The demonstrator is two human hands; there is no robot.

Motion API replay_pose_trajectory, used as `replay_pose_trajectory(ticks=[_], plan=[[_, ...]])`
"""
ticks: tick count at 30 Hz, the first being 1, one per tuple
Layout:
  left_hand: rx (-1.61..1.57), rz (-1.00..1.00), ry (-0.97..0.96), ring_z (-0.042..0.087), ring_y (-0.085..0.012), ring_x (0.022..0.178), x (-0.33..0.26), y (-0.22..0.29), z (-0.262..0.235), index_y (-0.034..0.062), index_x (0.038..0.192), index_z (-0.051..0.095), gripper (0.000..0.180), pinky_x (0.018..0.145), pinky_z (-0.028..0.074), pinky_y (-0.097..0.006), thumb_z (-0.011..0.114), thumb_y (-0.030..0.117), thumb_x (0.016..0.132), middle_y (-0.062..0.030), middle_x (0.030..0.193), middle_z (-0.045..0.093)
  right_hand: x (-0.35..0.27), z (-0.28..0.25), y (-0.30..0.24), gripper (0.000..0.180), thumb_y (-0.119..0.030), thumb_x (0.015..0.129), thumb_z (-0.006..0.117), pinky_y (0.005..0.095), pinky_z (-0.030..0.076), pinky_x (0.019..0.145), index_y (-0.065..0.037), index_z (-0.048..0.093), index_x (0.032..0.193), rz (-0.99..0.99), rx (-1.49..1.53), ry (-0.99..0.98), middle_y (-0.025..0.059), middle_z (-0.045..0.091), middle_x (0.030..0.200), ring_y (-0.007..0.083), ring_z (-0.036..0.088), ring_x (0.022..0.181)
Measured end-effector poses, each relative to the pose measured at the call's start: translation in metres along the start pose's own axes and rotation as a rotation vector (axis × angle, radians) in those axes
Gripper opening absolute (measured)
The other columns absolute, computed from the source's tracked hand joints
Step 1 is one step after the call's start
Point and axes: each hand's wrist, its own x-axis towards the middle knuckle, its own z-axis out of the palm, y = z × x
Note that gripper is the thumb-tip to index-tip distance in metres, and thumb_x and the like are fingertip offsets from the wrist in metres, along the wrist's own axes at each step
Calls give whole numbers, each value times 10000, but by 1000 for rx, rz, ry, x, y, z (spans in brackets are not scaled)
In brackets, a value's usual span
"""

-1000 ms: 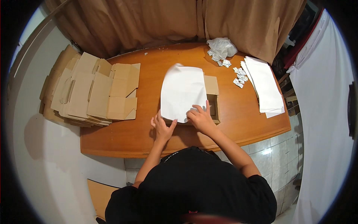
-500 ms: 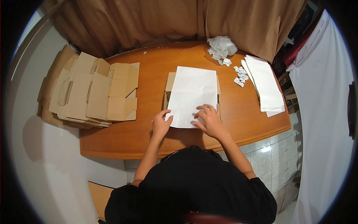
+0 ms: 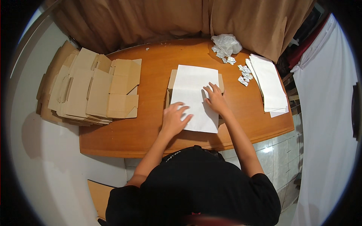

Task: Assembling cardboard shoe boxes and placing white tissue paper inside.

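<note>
A white sheet of paper (image 3: 194, 81) lies over a cardboard box (image 3: 171, 81), whose brown edges show past the sheet on its left and right. My left hand (image 3: 175, 117) is over the sheet's lower left part, fingers spread. Higher up, at the sheet's right edge, my right hand (image 3: 215, 98) rests or hovers with its fingers apart. Neither hand grips anything that I can see. Most of the box is hidden under the paper.
Flattened cardboard boxes (image 3: 100, 88) are stacked at the table's left. Far right lies a pile of white paper (image 3: 268, 81), with several small white sachets (image 3: 245, 75) beside it. A clear plastic bag (image 3: 228, 44) sits at the back, near brown curtains (image 3: 151, 22).
My right hand has moved up along the sheet's right side. My left hand has shifted right onto the paper, and the sheet has turned slightly straighter.
</note>
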Motion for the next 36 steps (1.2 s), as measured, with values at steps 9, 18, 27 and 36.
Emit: replay_pose_trajectory(ticks=[9,18,27,36], plan=[[-59,74,-917,188,-364,1330,62,-73,91,163,1236,530,774,1086,149,-443,229,731,806,-144,1411,310,28,8,-6,457,-226,832,575,651,203,989,-212,440,1269,-2,6,-109,82,316,1393,301,268,1307],[24,-30,-1161,79,-348,1357,78,-32,85,172,1362,358,970,1097,19,-450,201,849,686,-206,1431,217,33,20,5,465,-216,835,570,629,189,1009,-203,433,1279,-24,-13,-116,79,341,1380,295,269,1306],[319,-57,-1147,430,-310,1201,52,-16,78,127,1304,434,833,980,337,-476,655,591,649,-142,1369,375,25,11,19,430,-182,814,587,531,255,1017,-132,475,1226,-108,164,90,151,402,1301,318,363,1225],[374,149,-651,511,-235,1080,58,-26,95,267,1170,570,377,927,354,-496,553,135,817,-47,1183,547,43,14,126,325,-118,781,580,422,340,935,-14,524,1084,95,466,637,186,498,1121,357,444,1073]])
